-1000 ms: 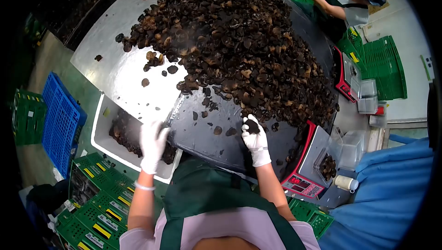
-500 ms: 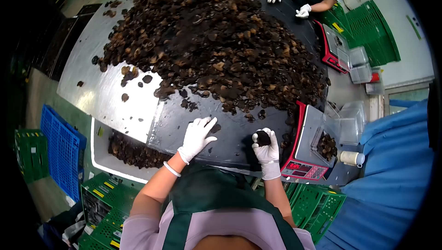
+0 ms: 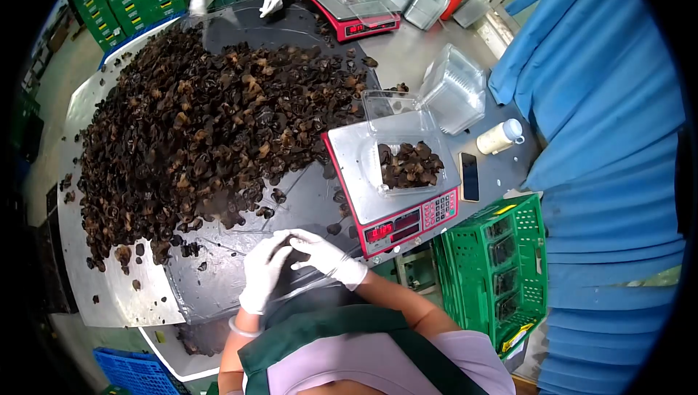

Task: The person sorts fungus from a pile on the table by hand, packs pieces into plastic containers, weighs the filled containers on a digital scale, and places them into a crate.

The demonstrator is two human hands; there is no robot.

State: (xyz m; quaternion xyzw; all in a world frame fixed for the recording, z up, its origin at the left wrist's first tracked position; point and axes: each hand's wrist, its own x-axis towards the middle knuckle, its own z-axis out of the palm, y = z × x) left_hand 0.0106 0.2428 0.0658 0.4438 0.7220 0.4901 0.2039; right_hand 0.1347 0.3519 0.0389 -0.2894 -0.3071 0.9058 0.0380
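Note:
My left hand [image 3: 263, 273] and my right hand [image 3: 323, 255], both in white gloves, meet over the near table edge with fingers curled and tips touching. Between them a dark patch shows, apparently the wood ear mushroom piece my right hand held; its outline blends with the black table sheet. What my left fingers hold, if anything, is hidden. Beyond them spreads a big heap of dark brown wood ear mushrooms [image 3: 196, 126]. Right of my hands stands a red scale [image 3: 385, 231], its display lit, bearing an open clear plastic box [image 3: 392, 186] with mushroom pieces inside.
Stacked clear boxes [image 3: 454, 93], a white bottle [image 3: 500, 137] and a phone [image 3: 469, 177] lie right of the scale. A green crate [image 3: 462, 278] holding packed boxes stands below. Across the table a co-worker's gloved hand [image 3: 273, 1] is near a second scale [image 3: 349, 13].
My view has turned right, bringing the scale and filled box nearer the middle. My hands, apart before with a mushroom piece in the right, have come together.

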